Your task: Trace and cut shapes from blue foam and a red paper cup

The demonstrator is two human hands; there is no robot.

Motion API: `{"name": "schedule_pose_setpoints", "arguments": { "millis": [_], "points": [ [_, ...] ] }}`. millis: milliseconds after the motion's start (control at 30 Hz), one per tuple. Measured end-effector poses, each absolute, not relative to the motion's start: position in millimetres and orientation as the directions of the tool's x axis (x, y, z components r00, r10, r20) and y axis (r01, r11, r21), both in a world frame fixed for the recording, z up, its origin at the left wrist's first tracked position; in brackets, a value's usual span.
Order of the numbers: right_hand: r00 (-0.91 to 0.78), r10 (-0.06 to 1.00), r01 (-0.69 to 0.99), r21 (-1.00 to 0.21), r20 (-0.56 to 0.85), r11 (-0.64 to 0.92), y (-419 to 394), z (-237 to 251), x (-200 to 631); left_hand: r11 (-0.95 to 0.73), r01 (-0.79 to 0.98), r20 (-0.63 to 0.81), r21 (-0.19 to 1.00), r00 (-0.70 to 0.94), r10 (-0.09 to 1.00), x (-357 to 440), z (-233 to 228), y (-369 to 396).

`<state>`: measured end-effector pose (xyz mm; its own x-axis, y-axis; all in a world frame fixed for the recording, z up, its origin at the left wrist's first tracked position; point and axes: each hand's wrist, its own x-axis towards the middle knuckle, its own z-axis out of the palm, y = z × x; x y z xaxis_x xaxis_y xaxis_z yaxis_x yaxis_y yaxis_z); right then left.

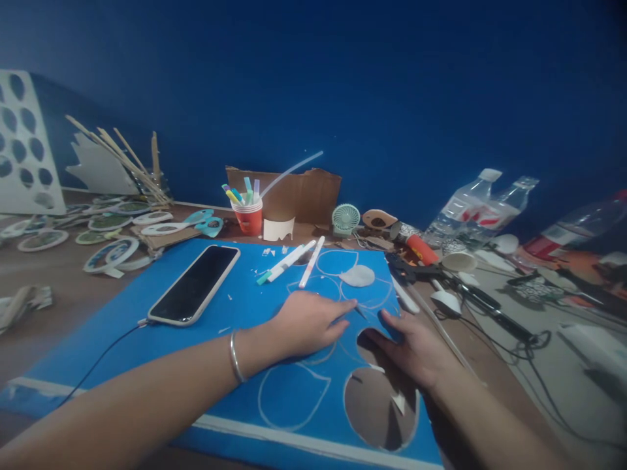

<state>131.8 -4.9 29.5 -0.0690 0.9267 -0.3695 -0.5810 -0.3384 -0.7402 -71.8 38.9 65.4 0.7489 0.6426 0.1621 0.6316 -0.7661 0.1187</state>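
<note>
My left hand (313,321) rests on a blue sheet (264,313), its index finger stretched to the right and the others loosely bent. A thin grey pointed piece (361,313) shows beside that fingertip; its kind is unclear. At the sheet's right edge my right hand (416,346) is closed on the sheet, with one digit over a cut-out hole. Its other fingers are partly hidden. White teardrop outlines (294,398) are drawn on the sheet. Below my right hand is a large round hole (362,405). A pale teardrop piece (358,275) lies farther back.
A phone (194,285) with a cable lies on the sheet's left, near white markers (289,262). Behind stand a red cup of markers (249,219) and a small green fan (345,219). Cut rings (112,256) lie left. Bottles (463,202), cords and tools crowd the right.
</note>
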Motion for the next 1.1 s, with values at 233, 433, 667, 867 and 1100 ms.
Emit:
{"name": "schedule_pose_setpoints", "arguments": {
  "millis": [233, 433, 667, 867, 1100],
  "points": [
    [-0.057, 0.928, -0.576, -0.748, -0.367, -0.331, -5.2, 31.9, 130.9, -0.765, 0.629, 0.153, 0.137, 0.749, 0.644, -72.6, 65.3, 40.0],
    [-0.046, 0.910, -0.535, -0.759, -0.412, -0.370, -4.4, 41.0, 127.9, -0.759, 0.641, 0.126, 0.116, 0.749, 0.651, -72.2, 61.5, 39.1],
    [-0.030, 0.895, -0.068, -0.892, -0.446, -0.447, -5.1, 48.8, 137.1, -0.805, 0.584, 0.066, 0.101, 0.804, 0.591, -72.2, 61.1, 40.8],
    [0.184, 0.956, 0.711, -0.640, -0.228, -0.290, 6.2, 53.1, 161.7, -0.816, 0.574, -0.003, 0.068, 0.818, 0.575, -69.4, 61.3, 40.8],
    [0.104, 0.985, 0.973, -0.220, 0.138, -0.071, 31.3, 58.7, 168.8, -0.825, 0.562, -0.009, 0.055, 0.827, 0.562, -69.1, 61.8, 40.5]
  ]
}}
